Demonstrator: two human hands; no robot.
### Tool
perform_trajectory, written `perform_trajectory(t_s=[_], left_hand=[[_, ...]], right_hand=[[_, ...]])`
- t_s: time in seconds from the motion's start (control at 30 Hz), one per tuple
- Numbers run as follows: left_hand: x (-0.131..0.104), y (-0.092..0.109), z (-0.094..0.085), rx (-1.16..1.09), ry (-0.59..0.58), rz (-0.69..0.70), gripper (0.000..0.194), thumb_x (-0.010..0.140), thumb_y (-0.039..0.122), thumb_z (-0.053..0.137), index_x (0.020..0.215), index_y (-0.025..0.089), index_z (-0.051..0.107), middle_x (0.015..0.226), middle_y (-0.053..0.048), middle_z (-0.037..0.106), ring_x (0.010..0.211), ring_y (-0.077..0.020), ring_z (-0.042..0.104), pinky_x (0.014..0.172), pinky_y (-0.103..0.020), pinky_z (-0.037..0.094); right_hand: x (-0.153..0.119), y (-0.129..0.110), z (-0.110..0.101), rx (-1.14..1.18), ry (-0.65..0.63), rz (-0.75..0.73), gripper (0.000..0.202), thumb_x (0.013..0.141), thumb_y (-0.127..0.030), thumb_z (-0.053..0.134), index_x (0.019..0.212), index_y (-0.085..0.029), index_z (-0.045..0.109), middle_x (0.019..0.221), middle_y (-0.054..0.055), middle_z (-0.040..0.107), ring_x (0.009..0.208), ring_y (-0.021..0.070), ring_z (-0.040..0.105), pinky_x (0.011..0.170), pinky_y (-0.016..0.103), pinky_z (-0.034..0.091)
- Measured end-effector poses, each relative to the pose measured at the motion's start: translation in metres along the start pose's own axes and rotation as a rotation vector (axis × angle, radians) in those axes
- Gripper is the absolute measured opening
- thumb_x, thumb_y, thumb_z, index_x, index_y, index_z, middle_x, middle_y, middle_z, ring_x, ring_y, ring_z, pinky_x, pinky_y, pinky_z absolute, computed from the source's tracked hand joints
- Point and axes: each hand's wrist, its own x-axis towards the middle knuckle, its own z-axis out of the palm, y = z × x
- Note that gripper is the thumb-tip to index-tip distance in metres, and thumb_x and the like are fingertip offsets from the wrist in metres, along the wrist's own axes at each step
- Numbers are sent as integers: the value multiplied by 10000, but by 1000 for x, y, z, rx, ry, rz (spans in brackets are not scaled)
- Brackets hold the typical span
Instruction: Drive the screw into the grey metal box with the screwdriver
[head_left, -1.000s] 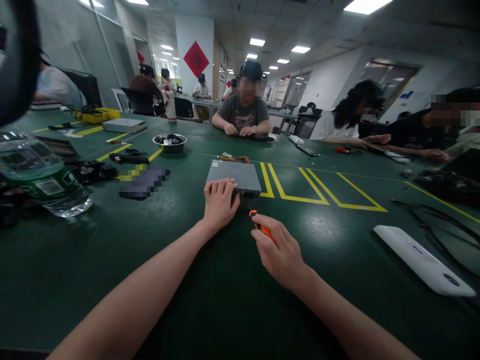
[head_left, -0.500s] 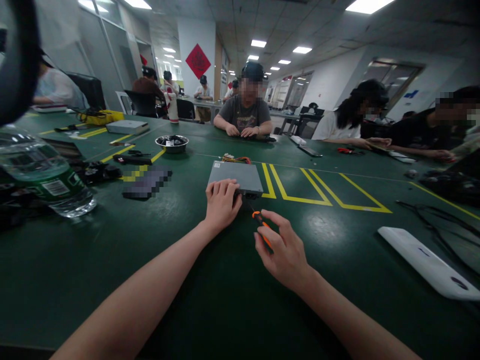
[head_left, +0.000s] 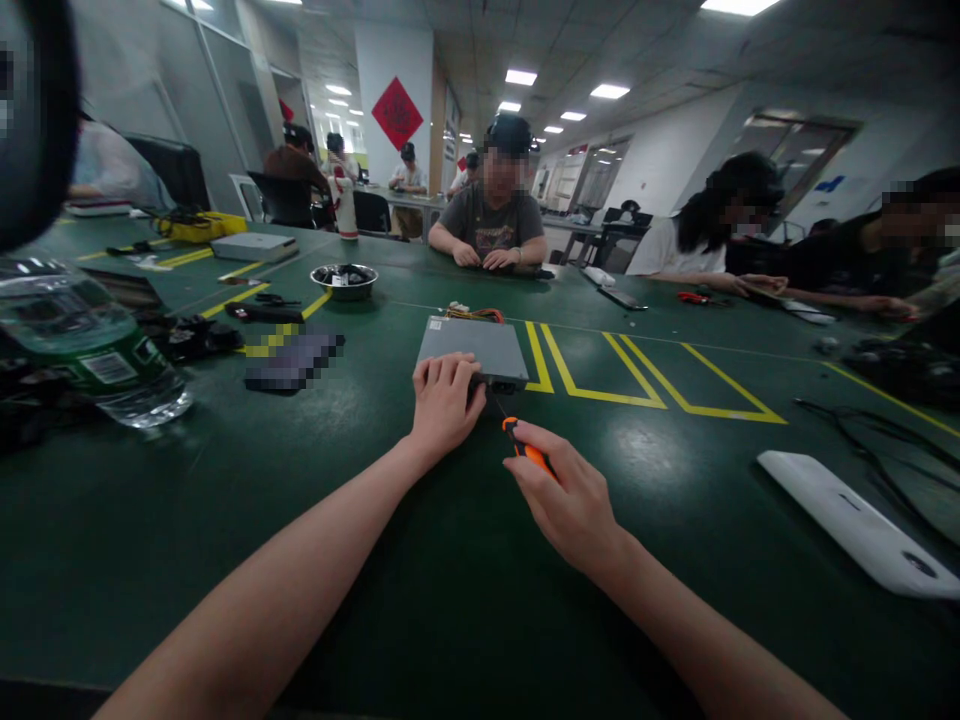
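On green table [head_left: 420,600], middle: grey metal box [head_left: 476,342], wires [head_left: 478,315] at far side. Left hand [head_left: 446,400] clamped on near edge. Right hand [head_left: 570,490]: fingers spread half-second ago, now closed round orange-black screwdriver [head_left: 534,458], shaft toward near face; probably regrip for turning.

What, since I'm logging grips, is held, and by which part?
The right hand holds a screwdriver by its handle, the left hand a box by its near edge.

Flat grey metal box [head_left: 484,343], multicoloured wires [head_left: 478,314] at far edge, lying under left fingers [head_left: 447,367]; orange-and-black screwdriver [head_left: 534,456] between right fingers [head_left: 543,438], shaft pointing toward box's near side, contact unclear
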Motion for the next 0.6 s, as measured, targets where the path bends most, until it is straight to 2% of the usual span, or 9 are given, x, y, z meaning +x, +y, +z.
perform_trajectory(t_s=[0.1, 0.3, 0.43, 0.6], left_hand=[[0, 0, 0, 3, 2, -2, 181, 825, 263, 495, 1003, 229, 500, 1164, -39, 560, 1109, -206, 451, 979, -404, 237], [0, 0, 1, 5, 3, -6, 191, 825, 284, 503, 1009, 229, 505, 1161, -39, 561, 1102, -218, 451, 978, -410, 239], [0, -1, 2, 2, 7, -8, 189, 827, 282, 502, 1008, 229, 506, 1168, -43, 558, 1109, -218, 449, 980, -411, 237], [0, -1, 1, 14, 11, 1, 195, 823, 285, 513, 1008, 227, 501, 1163, -42, 558, 1100, -219, 451, 972, -407, 248]], right_hand=[[0, 1, -2, 53, -64, -85, 208, 812, -25, 450, 962, -154, 512, 1095, 133, 532, 1158, 238, 475, 889, 371, 494], [-4, 4, 0, 37, -15, 42, 217, 814, -57, 485, 1006, -157, 496, 1137, 150, 509, 1129, 227, 504, 860, 366, 511], [-4, 4, 2, 88, -25, -10, 238, 817, -7, 434, 1002, -150, 480, 1090, 135, 550, 1150, 211, 494, 883, 354, 503], [1, 1, -1, 69, -70, -100, 144, 822, -33, 455, 907, -125, 526, 1016, 140, 599, 1136, 236, 509, 887, 358, 503]])
